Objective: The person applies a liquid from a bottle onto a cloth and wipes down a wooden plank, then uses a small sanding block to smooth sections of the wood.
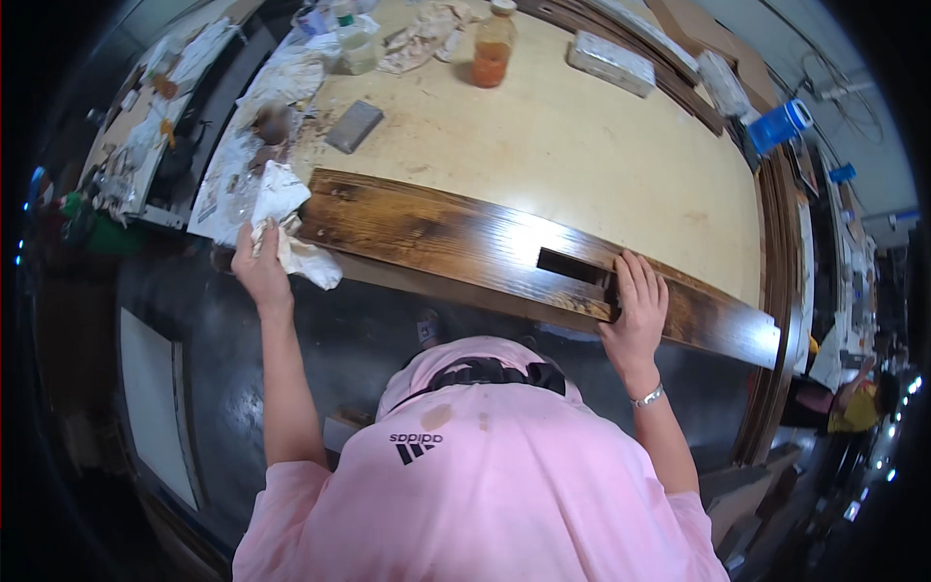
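Note:
A long brown-stained wooden board (pixel 427 225) lies along the near edge of the table, glossy and with dark grain. Towards its right part a rectangular slot (pixel 572 267) is cut through it. My right hand (pixel 635 301) grips the board just right of that slot, fingers over the top face and the thumb by the slot's end. At the board's left end my left hand (pixel 262 267) is closed on a crumpled white cloth (pixel 296 242), which hangs over the table edge. How the left fingers lie inside the cloth is partly hidden.
On the pale tabletop (pixel 417 145) are a grey block (pixel 354 126), a glass bottle of orange liquid (pixel 495 48), a crumpled rag (pixel 427 39) and a silvery wrapped block (pixel 611 63). Stained paper (pixel 218 194) covers the left side. Brown strips (pixel 776 233) line the right edge; a person (pixel 853 403) stands farther right.

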{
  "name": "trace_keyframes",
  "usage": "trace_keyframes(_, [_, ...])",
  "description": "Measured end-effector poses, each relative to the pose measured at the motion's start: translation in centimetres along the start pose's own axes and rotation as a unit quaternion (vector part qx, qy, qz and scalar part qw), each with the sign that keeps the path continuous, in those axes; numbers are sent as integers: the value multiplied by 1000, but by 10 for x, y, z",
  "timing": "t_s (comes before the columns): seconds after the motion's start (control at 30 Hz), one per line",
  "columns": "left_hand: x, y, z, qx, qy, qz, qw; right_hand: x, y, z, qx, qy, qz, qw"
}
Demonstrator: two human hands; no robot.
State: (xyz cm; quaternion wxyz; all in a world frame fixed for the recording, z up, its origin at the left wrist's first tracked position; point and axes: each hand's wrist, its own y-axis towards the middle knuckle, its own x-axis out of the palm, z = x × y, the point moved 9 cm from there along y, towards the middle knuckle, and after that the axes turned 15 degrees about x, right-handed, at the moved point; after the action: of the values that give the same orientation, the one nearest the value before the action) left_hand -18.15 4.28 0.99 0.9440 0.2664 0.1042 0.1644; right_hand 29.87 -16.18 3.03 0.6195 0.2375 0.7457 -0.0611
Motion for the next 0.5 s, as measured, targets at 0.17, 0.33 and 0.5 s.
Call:
trace_keyframes(0.17, [-16,9,21,31,-8,33,999,-31,10,-1,-63,76,27,995])
trace_keyframes(0.33, [-15,13,24,23,-84,55,995,-37,70,-16,-24,69,-141,987])
trace_keyframes(0.5, [7,1,22,12,-61,30,998,-10,115,-12,-29,29,-135,990])
